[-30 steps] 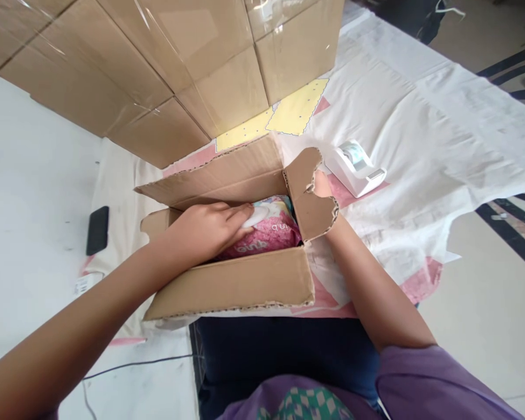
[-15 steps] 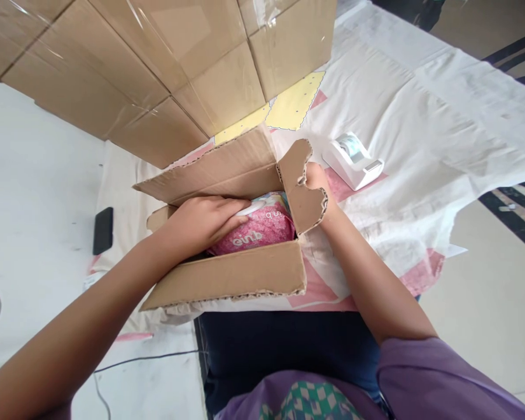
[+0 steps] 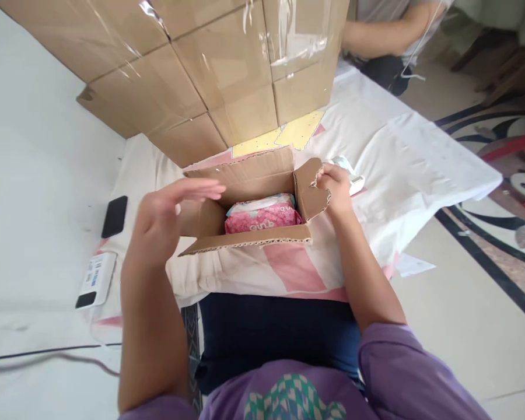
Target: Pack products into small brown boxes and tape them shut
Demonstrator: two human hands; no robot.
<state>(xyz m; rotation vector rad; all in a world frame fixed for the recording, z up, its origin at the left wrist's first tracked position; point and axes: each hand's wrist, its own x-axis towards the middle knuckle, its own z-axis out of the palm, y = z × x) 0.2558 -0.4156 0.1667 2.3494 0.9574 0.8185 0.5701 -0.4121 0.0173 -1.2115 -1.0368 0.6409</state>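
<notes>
An open cardboard box (image 3: pixel 249 238) stands on the cloth in front of me, its flaps spread outward. Inside lies a pink soft pack (image 3: pixel 262 216) with white lettering and a pale top, looking like a packet of wipes. My left hand (image 3: pixel 170 207) hovers over the box's left end, fingers stretched out together, holding nothing. At the other end, my right hand (image 3: pixel 336 185) grips the torn, wavy edge of the right flap (image 3: pixel 311 189). Its fingertips are partly hidden behind the cardboard.
Stacked taped cartons (image 3: pixel 227 64) rise behind the box. A white tape dispenser (image 3: pixel 354 179) is partly covered by my right hand. A black phone (image 3: pixel 114 216) and a white power strip or similar device (image 3: pixel 97 279) lie left. Another person's arm (image 3: pixel 380 38) shows at the back right.
My left hand has lifted off the pink pack and out of the box. My right hand stays at the right flap. The view has shifted, bringing another person's arm into sight.
</notes>
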